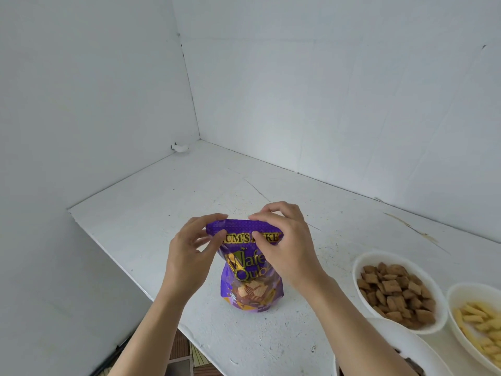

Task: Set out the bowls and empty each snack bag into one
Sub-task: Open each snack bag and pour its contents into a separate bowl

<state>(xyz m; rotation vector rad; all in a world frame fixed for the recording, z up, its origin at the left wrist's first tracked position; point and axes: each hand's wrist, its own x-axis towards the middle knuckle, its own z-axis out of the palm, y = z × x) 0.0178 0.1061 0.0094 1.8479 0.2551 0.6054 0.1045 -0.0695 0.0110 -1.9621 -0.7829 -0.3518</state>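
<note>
A purple wafer-cube snack bag (248, 283) stands upright on the white table (151, 213) in front of me. My left hand (189, 253) pinches the left end of its sealed top strip. My right hand (284, 248) pinches the right part of the same strip, thumb in front, fingers behind. At the right, a white bowl (363, 264) holds brown pillow-shaped snacks. Beside it, at the frame's right edge, a second white bowl (455, 294) holds yellow stick snacks. A third white bowl (412, 346) shows at the bottom, partly hidden by my right forearm.
White walls enclose the table at the back and left, meeting in a corner (199, 138). The table's left edge (113, 256) runs diagonally towards me, with floor below it at the bottom left.
</note>
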